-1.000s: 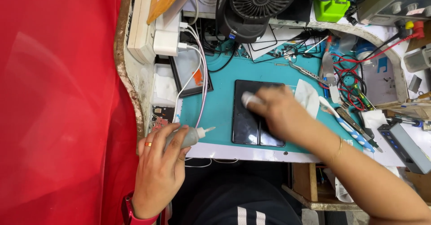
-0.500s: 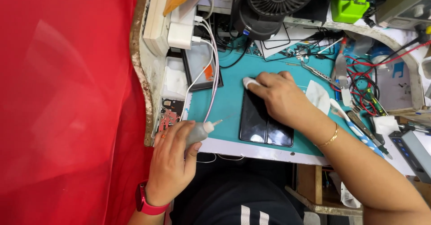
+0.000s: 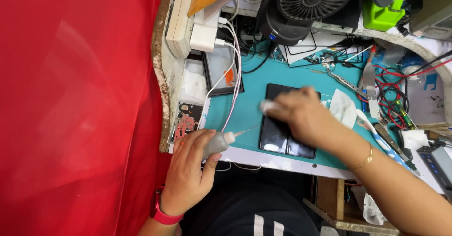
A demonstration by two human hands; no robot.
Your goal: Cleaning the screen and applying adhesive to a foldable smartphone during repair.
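At frame centre: dark phone lies flat on the teal surface, long axis top to bottom | right hand presses a white wipe on it | left hand grips a grey squeeze bottle, nozzle aimed right toward the phone, apart.

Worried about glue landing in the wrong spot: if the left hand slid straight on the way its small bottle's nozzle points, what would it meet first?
The left hand holds a small grey bottle, nozzle aimed right across bare teal mat. First in that line is probably the dark phone lying under the right hand; height above it is unclear.
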